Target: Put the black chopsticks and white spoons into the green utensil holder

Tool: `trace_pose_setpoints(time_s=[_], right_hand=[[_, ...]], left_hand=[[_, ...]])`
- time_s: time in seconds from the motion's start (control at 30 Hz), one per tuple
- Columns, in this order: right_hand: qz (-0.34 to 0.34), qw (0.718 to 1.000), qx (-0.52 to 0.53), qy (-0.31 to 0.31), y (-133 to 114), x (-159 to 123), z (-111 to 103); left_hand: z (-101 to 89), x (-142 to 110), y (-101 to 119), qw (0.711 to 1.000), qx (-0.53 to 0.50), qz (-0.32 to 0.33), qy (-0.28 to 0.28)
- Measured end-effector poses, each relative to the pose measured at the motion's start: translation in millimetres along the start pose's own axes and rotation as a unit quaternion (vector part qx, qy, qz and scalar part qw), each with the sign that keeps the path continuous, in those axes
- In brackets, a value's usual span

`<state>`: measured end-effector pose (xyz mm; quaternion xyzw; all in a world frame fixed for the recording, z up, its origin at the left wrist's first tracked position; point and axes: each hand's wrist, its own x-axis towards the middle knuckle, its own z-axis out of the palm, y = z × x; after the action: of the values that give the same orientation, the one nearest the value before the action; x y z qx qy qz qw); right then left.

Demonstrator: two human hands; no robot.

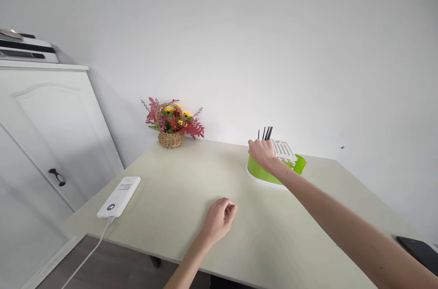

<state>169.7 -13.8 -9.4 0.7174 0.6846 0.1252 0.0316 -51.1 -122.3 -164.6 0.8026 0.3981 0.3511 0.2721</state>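
Observation:
My right hand (263,152) reaches to the left end of a green utensil holder (257,169) with a white base and a white slotted top (283,149). Its fingers are curled over the holder's rim; whatever they grip, if anything, is hidden. Thin black chopsticks (268,133) stand upright behind that hand, their lower parts out of sight. A green side cup (300,164) sticks out at the holder's right end. Resting on the table in front of the holder, my left hand (219,218) is curled into a loose fist, with nothing visible in it.
On the pale table (178,184), a wicker basket of artificial flowers (171,138) stands by the wall. A white power bank (119,197) with a cable lies at the left edge. At the right edge is a black object (418,252). A white cabinet (51,129) stands left.

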Motion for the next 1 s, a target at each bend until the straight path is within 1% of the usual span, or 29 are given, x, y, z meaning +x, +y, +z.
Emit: trace_pose_setpoints(time_s=[0.1, 0.2, 0.37, 0.43, 0.5, 0.57, 0.7, 0.8, 0.9, 1.0], right_hand=[[-0.008, 1.000, 0.009, 0.016, 2.8, -4.8, -2.8], [-0.027, 0.999, 0.022, 0.041, 11.2, -10.7, -6.7], [-0.086, 0.991, 0.044, 0.089, 36.8, -23.2, -10.3], [-0.095, 0.989, 0.049, 0.104, 48.9, -28.1, -7.4], [-0.090, 0.988, 0.051, 0.112, 60.3, -32.6, -0.3], [-0.079, 0.989, 0.051, 0.113, 69.9, -36.8, 11.2], [-0.058, 0.991, 0.051, 0.110, 82.4, -43.3, 42.0], [-0.057, 0.991, 0.051, 0.111, 88.2, -45.6, 62.5], [-0.064, 0.989, 0.052, 0.124, 95.1, -46.1, 75.5], [-0.067, 0.987, 0.053, 0.136, 106.0, -45.4, 83.1]], left_hand=[[-0.2, -0.3, 0.1, 1.000, -0.001, -0.003, 0.004], [0.2, -0.8, -0.5, 1.000, -0.003, -0.002, 0.006], [0.8, -0.8, -0.5, 1.000, 0.002, -0.001, 0.005], [0.3, -0.4, 0.4, 1.000, 0.002, -0.002, 0.005], [-0.5, -0.1, 1.1, 1.000, 0.003, -0.003, 0.004], [-1.4, 0.2, 1.4, 1.000, 0.005, -0.003, 0.002], [-2.5, 0.8, 1.3, 1.000, 0.003, -0.002, 0.002], [-2.8, 1.9, 1.7, 1.000, 0.000, -0.006, 0.000], [-2.9, 3.0, 2.8, 1.000, -0.002, -0.007, 0.001], [-3.0, 3.6, 3.7, 1.000, -0.001, -0.010, 0.001]])
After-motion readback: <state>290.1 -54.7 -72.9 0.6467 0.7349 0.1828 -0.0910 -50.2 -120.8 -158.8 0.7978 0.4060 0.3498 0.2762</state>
